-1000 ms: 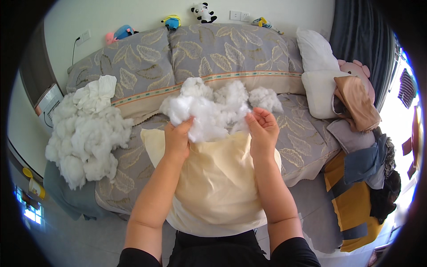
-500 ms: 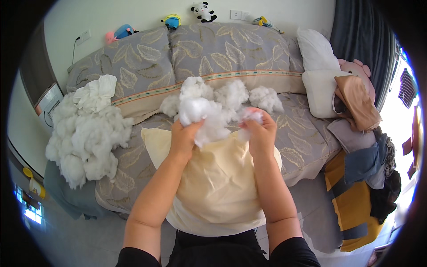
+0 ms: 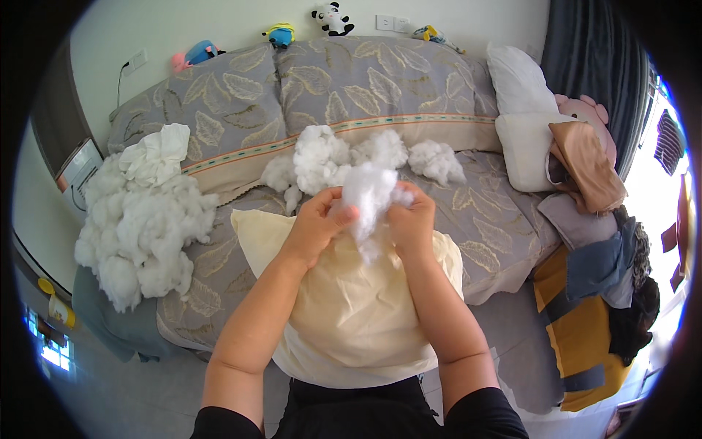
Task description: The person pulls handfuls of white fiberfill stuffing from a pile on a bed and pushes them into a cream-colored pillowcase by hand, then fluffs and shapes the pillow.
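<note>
The person's left hand [image 3: 314,225] and right hand [image 3: 413,219] share 1 fluffy white tuft [image 3: 369,192] between them, just above the upper part of a cream cloth cover [image 3: 351,314]. The left hand is curled in close, its thumb against the tuft's side; the right hand has a narrow pinch on the wispy right edge. The tuft is airy and ragged, rounded on top, thinning into a strand that hangs down in front of the cover.

The cover lies over the lap, its smooth fabric softly creased and bulging, with 1 pointed corner poking out to the left. From where I stand, the hands hide its top edge, so I can't tell what is inside.

Beyond the hands, loose white clumps [image 3: 318,155] sit on the grey sofa [image 3: 479,234], whose woven covering carries pale leaf shapes. To the left rises a big lumpy heap of fibre [image 3: 142,234], a crumpled thin white cloth [image 3: 157,152] resting on it. At the sofa's right end, 2 plump white pillows [image 3: 525,150] lean together, and a shiny brown cloth [image 3: 589,168] lies beside the lower pillow.
</note>
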A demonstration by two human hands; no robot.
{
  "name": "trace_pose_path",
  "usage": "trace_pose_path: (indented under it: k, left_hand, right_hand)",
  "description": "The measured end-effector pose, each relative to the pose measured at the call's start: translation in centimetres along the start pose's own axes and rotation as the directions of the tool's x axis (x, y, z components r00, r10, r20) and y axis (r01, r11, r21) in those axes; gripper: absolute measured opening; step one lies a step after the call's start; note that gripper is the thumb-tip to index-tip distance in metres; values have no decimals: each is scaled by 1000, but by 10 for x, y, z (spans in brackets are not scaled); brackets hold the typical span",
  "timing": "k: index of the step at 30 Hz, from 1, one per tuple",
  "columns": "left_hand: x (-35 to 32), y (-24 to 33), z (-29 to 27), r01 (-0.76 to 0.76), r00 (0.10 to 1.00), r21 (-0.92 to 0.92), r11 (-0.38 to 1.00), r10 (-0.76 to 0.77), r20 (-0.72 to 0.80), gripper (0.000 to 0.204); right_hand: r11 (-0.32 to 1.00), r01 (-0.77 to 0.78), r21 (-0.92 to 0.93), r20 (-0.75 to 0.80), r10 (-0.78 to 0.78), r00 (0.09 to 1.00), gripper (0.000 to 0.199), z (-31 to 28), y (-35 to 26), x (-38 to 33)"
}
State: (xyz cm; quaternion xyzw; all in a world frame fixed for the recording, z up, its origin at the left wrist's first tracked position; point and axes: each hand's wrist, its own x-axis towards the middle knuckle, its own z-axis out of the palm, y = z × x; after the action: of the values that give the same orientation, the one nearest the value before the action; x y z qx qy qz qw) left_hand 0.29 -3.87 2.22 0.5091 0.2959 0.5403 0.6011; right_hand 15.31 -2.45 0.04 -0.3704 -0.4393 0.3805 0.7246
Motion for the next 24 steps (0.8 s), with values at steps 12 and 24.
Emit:
trace_pose_path:
  k: [12, 24]
  left_hand:
    - [16, -22, -22, -107, 978, 77, 991, 119, -171, 14]
    - [21, -11, -27, -204, 894, 301, 932, 302, -330, 12]
  right_hand:
    - [999, -49, -8, 136, 49, 990, 23, 9, -17, -11]
    - [997, -32, 77, 141, 21, 990, 24, -13, -30, 2]
